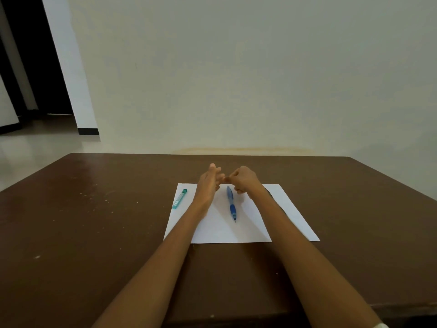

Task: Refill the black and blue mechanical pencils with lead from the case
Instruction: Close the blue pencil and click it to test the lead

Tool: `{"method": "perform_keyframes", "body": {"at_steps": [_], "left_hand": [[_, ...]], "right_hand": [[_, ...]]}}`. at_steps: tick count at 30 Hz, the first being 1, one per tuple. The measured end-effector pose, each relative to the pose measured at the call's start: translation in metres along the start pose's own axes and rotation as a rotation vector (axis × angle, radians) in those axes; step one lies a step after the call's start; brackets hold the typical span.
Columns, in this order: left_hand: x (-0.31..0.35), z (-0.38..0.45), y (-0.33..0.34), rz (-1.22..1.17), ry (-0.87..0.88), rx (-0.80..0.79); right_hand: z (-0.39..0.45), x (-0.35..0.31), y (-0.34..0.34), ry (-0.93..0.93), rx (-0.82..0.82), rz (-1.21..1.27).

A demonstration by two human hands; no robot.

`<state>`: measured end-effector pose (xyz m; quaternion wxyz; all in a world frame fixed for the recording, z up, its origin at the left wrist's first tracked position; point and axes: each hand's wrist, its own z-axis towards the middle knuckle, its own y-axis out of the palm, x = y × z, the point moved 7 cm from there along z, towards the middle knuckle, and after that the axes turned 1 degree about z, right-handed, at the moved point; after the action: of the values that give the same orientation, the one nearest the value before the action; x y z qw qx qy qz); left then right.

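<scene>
The blue mechanical pencil lies on a white sheet of paper, tip toward me. A teal lead case rests on the sheet's left edge. My left hand and my right hand hover over the far edge of the sheet, just beyond the blue pencil's top end. Their fingertips touch each other. The right hand's fingers are curled into a loose fist; the left hand's fingers are half extended. Anything pinched between them is too small to see. A thin dark sliver, possibly the black pencil, shows beside my right forearm, mostly hidden.
The sheet lies on a brown wooden table pushed against a pale wall. The table's near edge runs below my forearms. A doorway and tiled floor are at the far left.
</scene>
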<state>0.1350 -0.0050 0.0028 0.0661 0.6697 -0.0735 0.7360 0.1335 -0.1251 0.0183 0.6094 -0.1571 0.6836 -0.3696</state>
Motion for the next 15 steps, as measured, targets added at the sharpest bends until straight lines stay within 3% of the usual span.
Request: {"method": "perform_keyframes", "body": {"at_steps": [3,6,10,15], "left_hand": [[0.016,-0.009,-0.017,0.061,0.128,0.122],[0.029,-0.016,-0.049,0.089,0.157,0.24],[0.025,-0.015,-0.089,0.051,-0.009,0.271],[0.012,-0.027,-0.094,0.012,-0.175,0.173]], "right_hand": [[-0.008,-0.027,-0.004,-0.129,0.031,0.042],[-0.022,-0.055,0.015,-0.254,-0.095,0.04],[-0.041,-0.082,0.059,-0.406,-0.304,-0.179],[-0.044,-0.089,0.088,-0.474,-0.34,-0.331]]}}
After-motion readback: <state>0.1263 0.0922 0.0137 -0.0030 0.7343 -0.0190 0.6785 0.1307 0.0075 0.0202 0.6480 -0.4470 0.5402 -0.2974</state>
